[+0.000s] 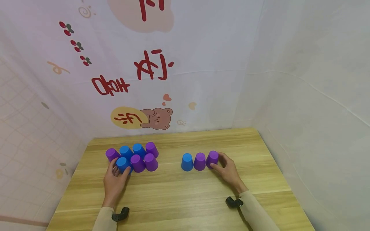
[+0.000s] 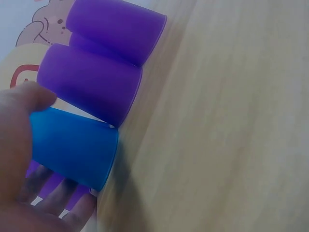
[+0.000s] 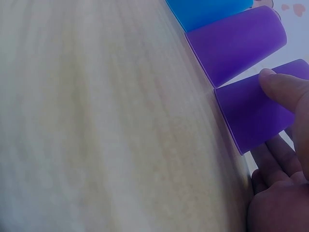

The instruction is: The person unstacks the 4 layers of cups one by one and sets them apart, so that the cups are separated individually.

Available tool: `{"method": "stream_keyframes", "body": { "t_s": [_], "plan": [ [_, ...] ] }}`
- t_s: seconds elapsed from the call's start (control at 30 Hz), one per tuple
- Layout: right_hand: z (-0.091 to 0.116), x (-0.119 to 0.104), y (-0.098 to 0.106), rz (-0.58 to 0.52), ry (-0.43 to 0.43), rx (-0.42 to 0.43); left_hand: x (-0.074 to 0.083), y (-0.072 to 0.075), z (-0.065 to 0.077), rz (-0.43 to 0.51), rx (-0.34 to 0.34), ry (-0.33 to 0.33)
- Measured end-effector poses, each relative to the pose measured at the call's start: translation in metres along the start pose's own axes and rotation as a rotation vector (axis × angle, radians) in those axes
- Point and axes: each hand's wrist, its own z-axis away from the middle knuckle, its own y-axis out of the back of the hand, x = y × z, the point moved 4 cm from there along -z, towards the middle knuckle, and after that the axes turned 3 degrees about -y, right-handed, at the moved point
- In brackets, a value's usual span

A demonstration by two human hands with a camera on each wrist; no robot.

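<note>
My left hand (image 1: 113,183) grips an upside-down blue cup (image 1: 122,164), thumb on its right side and fingers round its left. That cup stands at the left end of a front row, with two purple cups (image 1: 138,163) beside it. Behind them is a back row of purple and blue cups (image 1: 126,152). On the right, my right hand (image 1: 229,171) holds an upside-down purple cup (image 1: 212,158) between thumb and fingers. It ends a short row with another purple cup (image 1: 199,161) and a blue cup (image 1: 187,162). In the right wrist view, the held purple cup (image 3: 256,111) touches its neighbour at the rim.
All the cups stand mouth down on a wooden table (image 1: 170,195). A printed white cloth (image 1: 202,80) hangs behind the table's far edge, and pale cloth walls (image 1: 318,112) close in both sides. Dark wrist mounts (image 1: 120,214) sit on both sleeves.
</note>
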Motion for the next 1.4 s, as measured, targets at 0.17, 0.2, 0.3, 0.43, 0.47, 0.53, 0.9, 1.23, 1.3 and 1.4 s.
{"method": "stream_keyframes", "body": {
  "t_s": [0.17, 0.2, 0.3, 0.43, 0.47, 0.53, 0.9, 1.23, 1.3, 1.4],
  "plan": [
    [0.0, 0.0, 0.0, 0.002, 0.003, 0.003, -0.003, 0.001, 0.004, 0.021, -0.006, 0.014],
    [0.0, 0.0, -0.001, 0.002, 0.004, 0.004, -0.003, 0.001, 0.004, 0.022, -0.004, 0.008],
    [0.0, 0.0, -0.001, 0.004, 0.01, 0.007, -0.004, 0.001, 0.006, 0.008, 0.005, -0.008],
    [0.0, 0.0, -0.001, -0.006, 0.019, 0.008, -0.004, 0.001, 0.009, -0.036, 0.008, -0.024],
    [0.0, 0.0, -0.001, -0.01, 0.022, 0.008, -0.003, 0.001, 0.011, -0.049, 0.009, -0.027],
    [0.0, -0.001, -0.001, -0.021, 0.025, 0.004, -0.002, 0.002, 0.013, -0.061, 0.008, -0.027],
    [0.0, -0.003, -0.001, -0.031, 0.019, 0.0, 0.03, 0.013, 0.018, -0.024, 0.073, -0.135],
    [0.0, -0.002, -0.001, -0.027, 0.029, 0.006, 0.075, 0.008, 0.017, -0.018, 0.065, -0.273],
    [0.0, -0.002, -0.001, -0.025, 0.033, 0.007, 0.083, 0.006, 0.018, -0.016, 0.05, -0.289],
    [0.0, -0.002, -0.001, -0.027, 0.035, 0.008, 0.095, -0.002, 0.019, -0.006, 0.021, -0.327]
  ]
}}
